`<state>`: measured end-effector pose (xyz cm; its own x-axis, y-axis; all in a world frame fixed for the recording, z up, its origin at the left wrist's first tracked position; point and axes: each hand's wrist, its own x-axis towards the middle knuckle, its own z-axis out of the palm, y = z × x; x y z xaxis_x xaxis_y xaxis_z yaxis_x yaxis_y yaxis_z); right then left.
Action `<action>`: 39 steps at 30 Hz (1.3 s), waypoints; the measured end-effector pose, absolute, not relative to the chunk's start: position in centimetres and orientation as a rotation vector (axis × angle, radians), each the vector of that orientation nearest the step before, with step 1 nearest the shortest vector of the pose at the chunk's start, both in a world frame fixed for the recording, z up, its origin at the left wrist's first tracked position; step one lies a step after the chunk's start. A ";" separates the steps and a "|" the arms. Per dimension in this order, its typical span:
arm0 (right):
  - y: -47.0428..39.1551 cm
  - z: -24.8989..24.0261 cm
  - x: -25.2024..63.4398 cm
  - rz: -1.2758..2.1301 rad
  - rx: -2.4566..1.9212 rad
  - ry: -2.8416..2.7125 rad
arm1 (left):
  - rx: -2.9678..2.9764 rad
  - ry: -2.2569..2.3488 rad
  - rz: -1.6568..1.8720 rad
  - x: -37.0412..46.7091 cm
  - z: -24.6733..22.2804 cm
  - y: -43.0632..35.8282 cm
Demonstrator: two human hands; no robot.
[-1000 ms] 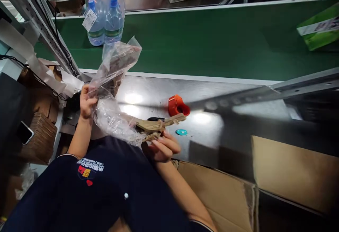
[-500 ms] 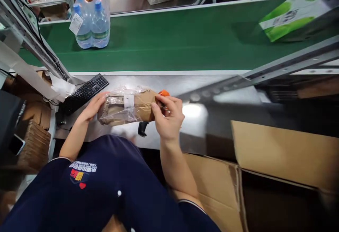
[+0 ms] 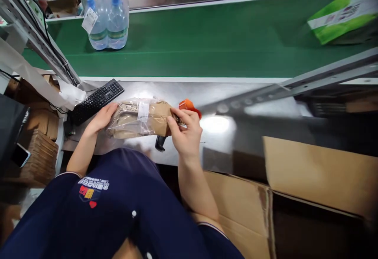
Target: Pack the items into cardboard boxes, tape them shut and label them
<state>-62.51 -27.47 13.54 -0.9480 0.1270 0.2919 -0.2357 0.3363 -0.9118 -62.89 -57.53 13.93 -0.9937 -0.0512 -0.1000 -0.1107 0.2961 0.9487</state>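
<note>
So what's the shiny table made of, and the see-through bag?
The table looks like smooth, bare metal, because light makes blurry bright patches on its grey top. The bag seems to be thin, glossy plastic: it's crinkly, and brown shows through it.

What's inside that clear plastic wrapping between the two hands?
Inside the clear wrapping, brown material shows, with a white label over part of it. What the label, the brown material and the right hand cover can't be seen.
</note>
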 end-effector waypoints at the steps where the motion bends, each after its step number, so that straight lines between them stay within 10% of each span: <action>1: -27.5 13.6 -62.4 1.645 0.099 -2.299 | -0.163 2.485 1.824 -62.9 13.9 -57.6; 16: -29.5 7.7 -62.6 2.075 -0.220 -1.842 | -0.009 3.013 1.684 -60.8 13.9 -56.0; 27: -31.6 1.0 -62.2 2.760 -0.792 -1.720 | -0.045 3.028 1.725 -57.1 -0.4 -56.8; 39: -33.3 -2.3 -60.3 1.830 -0.341 -1.736 | -0.639 2.883 1.917 -53.9 -3.2 -56.7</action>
